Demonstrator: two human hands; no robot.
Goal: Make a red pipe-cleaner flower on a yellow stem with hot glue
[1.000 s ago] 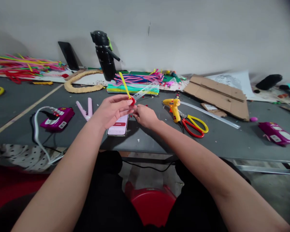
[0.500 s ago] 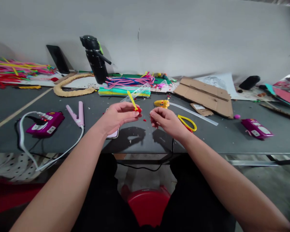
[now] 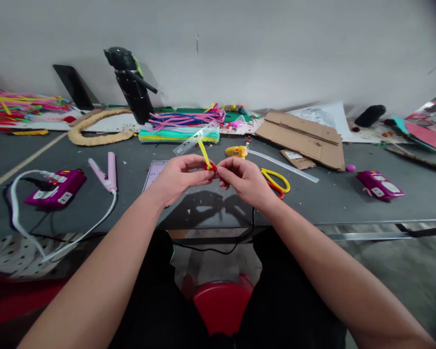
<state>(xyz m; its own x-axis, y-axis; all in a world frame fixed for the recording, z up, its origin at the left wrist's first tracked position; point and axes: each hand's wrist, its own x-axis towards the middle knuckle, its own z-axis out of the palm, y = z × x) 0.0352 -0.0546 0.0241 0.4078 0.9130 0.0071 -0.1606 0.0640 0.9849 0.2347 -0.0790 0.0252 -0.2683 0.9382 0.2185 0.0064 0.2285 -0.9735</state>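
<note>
My left hand (image 3: 176, 177) pinches a yellow pipe cleaner (image 3: 204, 152) whose lower end carries a small red piece (image 3: 212, 167). My right hand (image 3: 245, 178) has its fingers closed on that same red piece, so both hands meet above the front of the grey table (image 3: 334, 206). A phone (image 3: 153, 170) lies on the table just behind my left hand, partly hidden by it.
A yellow glue gun (image 3: 235, 151), red-and-yellow scissors (image 3: 276, 181) and a clear ruler (image 3: 196, 138) lie behind my hands. Pipe cleaner stacks (image 3: 179, 129), a black bottle (image 3: 130, 83), cardboard (image 3: 305, 138), purple devices (image 3: 54, 188) (image 3: 380, 184), a pink tool (image 3: 107, 169).
My right hand, apart from the left half a second ago, has come back and closed on the red piece. The view has shifted to the right.
</note>
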